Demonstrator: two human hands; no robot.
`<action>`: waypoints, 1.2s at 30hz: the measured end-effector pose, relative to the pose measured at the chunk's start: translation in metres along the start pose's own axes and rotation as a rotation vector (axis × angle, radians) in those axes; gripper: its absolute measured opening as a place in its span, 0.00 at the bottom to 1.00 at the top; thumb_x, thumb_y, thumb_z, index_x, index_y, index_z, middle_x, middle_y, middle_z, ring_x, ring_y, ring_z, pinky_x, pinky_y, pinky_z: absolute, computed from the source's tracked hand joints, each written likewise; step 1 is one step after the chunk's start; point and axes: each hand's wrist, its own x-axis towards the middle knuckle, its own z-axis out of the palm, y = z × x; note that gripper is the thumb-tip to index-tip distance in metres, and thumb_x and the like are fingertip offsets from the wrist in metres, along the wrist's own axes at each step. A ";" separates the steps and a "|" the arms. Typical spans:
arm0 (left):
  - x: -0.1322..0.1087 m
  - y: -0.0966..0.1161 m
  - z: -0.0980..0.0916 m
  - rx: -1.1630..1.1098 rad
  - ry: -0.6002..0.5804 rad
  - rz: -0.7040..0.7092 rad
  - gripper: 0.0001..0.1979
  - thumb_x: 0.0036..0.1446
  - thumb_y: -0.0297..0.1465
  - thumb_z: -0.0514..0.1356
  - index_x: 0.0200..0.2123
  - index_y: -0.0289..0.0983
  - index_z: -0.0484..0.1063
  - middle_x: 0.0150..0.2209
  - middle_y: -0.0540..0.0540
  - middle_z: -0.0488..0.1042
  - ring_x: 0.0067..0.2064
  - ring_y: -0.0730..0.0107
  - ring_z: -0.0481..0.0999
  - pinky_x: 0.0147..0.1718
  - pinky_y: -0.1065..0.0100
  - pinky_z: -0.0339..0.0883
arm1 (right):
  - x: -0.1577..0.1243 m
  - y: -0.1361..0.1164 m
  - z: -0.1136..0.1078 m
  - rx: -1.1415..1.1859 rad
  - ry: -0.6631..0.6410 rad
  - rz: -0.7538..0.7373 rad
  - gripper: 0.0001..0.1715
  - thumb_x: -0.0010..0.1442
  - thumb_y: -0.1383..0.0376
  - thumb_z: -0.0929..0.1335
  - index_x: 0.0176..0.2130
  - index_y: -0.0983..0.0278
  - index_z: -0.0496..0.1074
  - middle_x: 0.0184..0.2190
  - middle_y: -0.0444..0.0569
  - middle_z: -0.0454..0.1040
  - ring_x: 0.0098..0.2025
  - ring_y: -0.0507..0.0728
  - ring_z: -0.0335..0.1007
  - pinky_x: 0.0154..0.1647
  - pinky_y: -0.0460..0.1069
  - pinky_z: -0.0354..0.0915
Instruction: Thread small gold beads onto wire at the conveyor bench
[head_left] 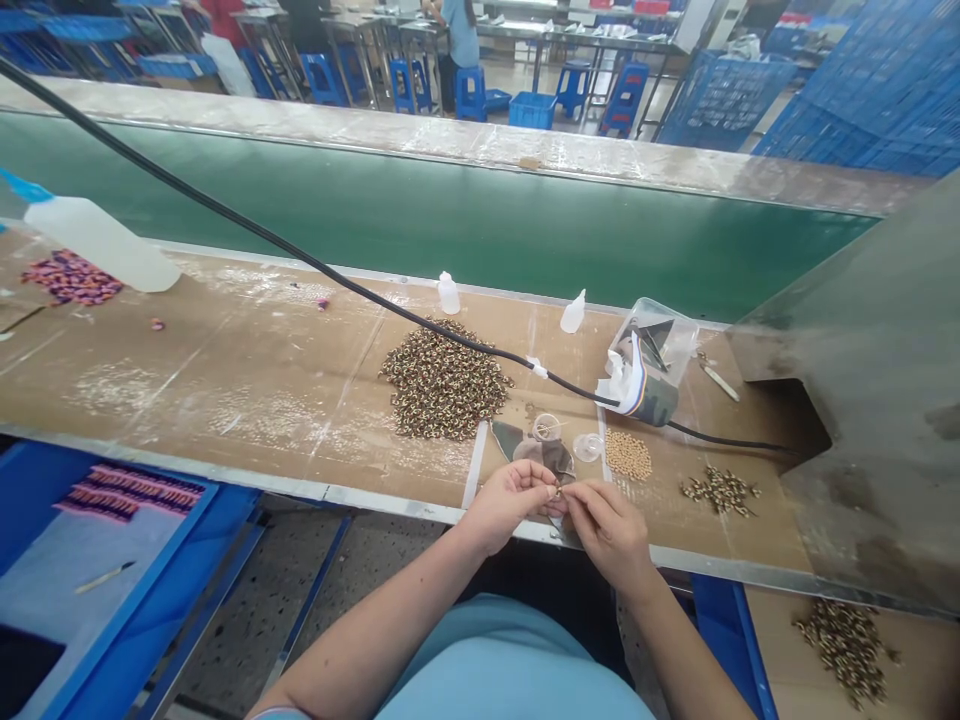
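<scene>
The left hand (510, 505) and right hand (611, 535) meet over the front edge of the worktop (225, 400), their fingertips pinching a small gold-toned bead (556, 493) between them, too tiny to make out in detail. At 12 o'clock from the hands, a small clear plastic cup (546, 428) sits on a grey-green cloth (514, 440). Tan round beads (628, 455) lie at 1 o'clock, a large heap of speckled brown beads (442, 380) at 11 o'clock, and a smaller heap of speckled beads (720, 490) at 2 o'clock.
</scene>
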 end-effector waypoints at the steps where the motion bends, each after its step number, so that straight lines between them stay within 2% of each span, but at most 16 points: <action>1: 0.000 0.000 0.000 0.000 0.002 0.001 0.19 0.35 0.35 0.72 0.27 0.33 0.68 0.21 0.49 0.74 0.25 0.72 0.76 0.33 0.66 0.69 | 0.000 0.000 0.000 0.010 -0.002 0.018 0.09 0.60 0.71 0.63 0.38 0.62 0.73 0.32 0.48 0.75 0.32 0.51 0.73 0.33 0.44 0.69; 5: 0.000 -0.001 0.001 -0.015 0.009 0.007 0.19 0.35 0.36 0.72 0.27 0.33 0.68 0.22 0.48 0.75 0.25 0.71 0.76 0.32 0.67 0.69 | -0.003 -0.003 0.002 0.024 -0.012 0.119 0.09 0.61 0.69 0.64 0.36 0.61 0.74 0.31 0.48 0.75 0.31 0.51 0.73 0.33 0.45 0.70; 8: -0.001 0.000 0.001 -0.034 0.012 0.010 0.20 0.34 0.37 0.72 0.27 0.33 0.68 0.22 0.48 0.75 0.25 0.71 0.76 0.33 0.67 0.69 | -0.003 -0.006 0.002 0.015 0.032 0.154 0.09 0.61 0.68 0.64 0.36 0.61 0.74 0.30 0.48 0.75 0.30 0.51 0.73 0.31 0.44 0.71; 12: -0.001 0.000 0.002 -0.046 0.015 0.014 0.21 0.33 0.37 0.73 0.27 0.33 0.68 0.22 0.48 0.75 0.26 0.71 0.76 0.34 0.66 0.69 | -0.003 -0.010 0.001 0.013 0.087 0.135 0.10 0.60 0.69 0.65 0.39 0.61 0.75 0.31 0.49 0.75 0.29 0.50 0.73 0.30 0.44 0.71; 20: -0.001 -0.003 0.002 -0.063 0.013 0.049 0.21 0.33 0.36 0.73 0.27 0.33 0.68 0.23 0.49 0.74 0.25 0.74 0.74 0.33 0.67 0.69 | -0.010 -0.009 0.006 0.057 0.075 0.044 0.17 0.58 0.74 0.65 0.46 0.62 0.73 0.33 0.49 0.75 0.32 0.50 0.73 0.32 0.44 0.70; 29: -0.001 -0.002 0.000 -0.026 0.006 0.036 0.21 0.34 0.37 0.72 0.27 0.33 0.68 0.23 0.48 0.76 0.25 0.71 0.76 0.34 0.66 0.69 | -0.003 -0.009 -0.002 0.129 0.032 0.214 0.08 0.59 0.68 0.65 0.37 0.62 0.74 0.30 0.48 0.75 0.25 0.49 0.70 0.24 0.43 0.68; 36: 0.000 -0.003 0.000 -0.014 -0.005 0.032 0.20 0.35 0.37 0.72 0.28 0.33 0.68 0.23 0.47 0.76 0.26 0.70 0.77 0.34 0.65 0.70 | -0.001 -0.005 0.001 0.111 0.000 0.244 0.07 0.61 0.65 0.64 0.33 0.61 0.71 0.28 0.46 0.74 0.23 0.49 0.67 0.23 0.44 0.65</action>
